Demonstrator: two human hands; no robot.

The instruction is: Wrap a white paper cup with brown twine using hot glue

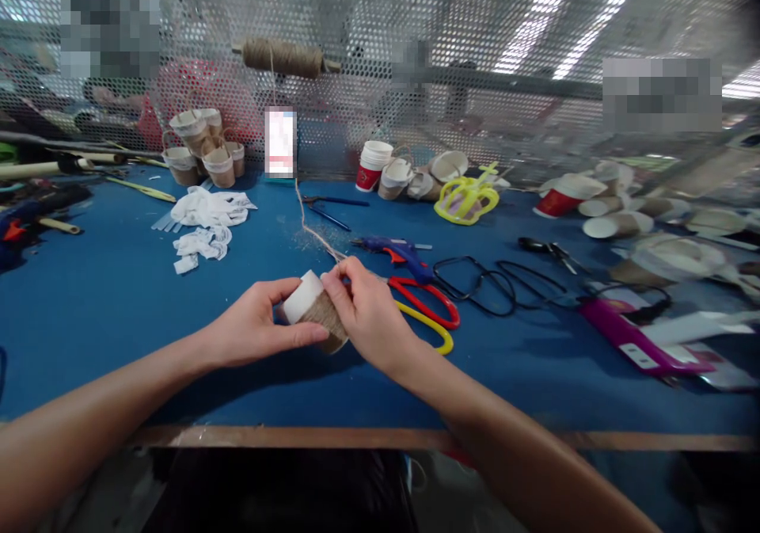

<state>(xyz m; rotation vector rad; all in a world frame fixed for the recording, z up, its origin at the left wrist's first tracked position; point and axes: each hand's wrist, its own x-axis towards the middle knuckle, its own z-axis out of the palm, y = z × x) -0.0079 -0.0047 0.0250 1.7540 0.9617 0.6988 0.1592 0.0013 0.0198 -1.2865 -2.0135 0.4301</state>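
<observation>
A small white paper cup (pixel 322 317), its lower part wound with brown twine, lies tilted in my hands above the table's near middle. My left hand (pixel 252 325) grips it from the left, thumb below and fingers above. At the cup's right side, my right hand (pixel 380 319) is closed, pinching the twine (pixel 304 218) against the wrapped wall; its fingertips are partly hidden. The strand runs away to a twine spool (pixel 282 57) mounted on the mesh screen. Just right of my right hand lie scissors (pixel 440 311) with red and yellow handles, blades mostly hidden behind the hand.
Behind the scissors lies a blue glue gun (pixel 404 256) with a black cable (pixel 504 295). Blue-handled pliers (pixel 336 204) rest farther back. White strips (pixel 210 208) and twine-wrapped cups (pixel 219 165) are at left. A yellow frame (pixel 466 199), more cups (pixel 617 224) and a purple box (pixel 641 339) lie right.
</observation>
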